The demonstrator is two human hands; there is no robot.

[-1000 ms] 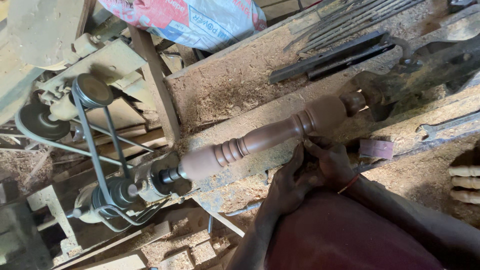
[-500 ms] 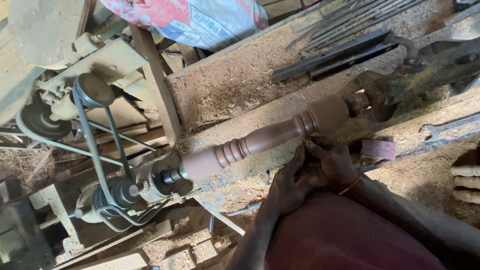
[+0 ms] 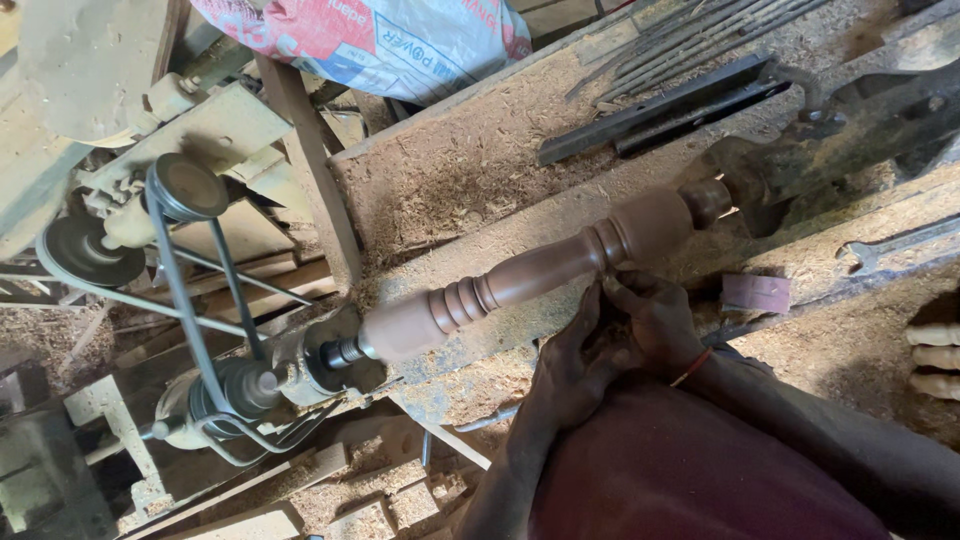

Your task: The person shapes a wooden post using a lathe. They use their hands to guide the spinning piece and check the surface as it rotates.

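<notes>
My left hand (image 3: 570, 365) and right hand (image 3: 655, 320) fingers pinch something unclear under the brown turned wooden spindle (image 3: 530, 275); if it spins, fingers could catch.

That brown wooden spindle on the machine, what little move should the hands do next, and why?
Probably slide both hands a little toward the belt end. The left hand and right hand meet under the spindle near its ring grooves, while the long narrow stretch beside them looks untouched.

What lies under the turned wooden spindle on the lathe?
Under the spindle runs the sawdust-covered lathe bed. Both hands press against its underside there; whatever they hold is hidden.
</notes>
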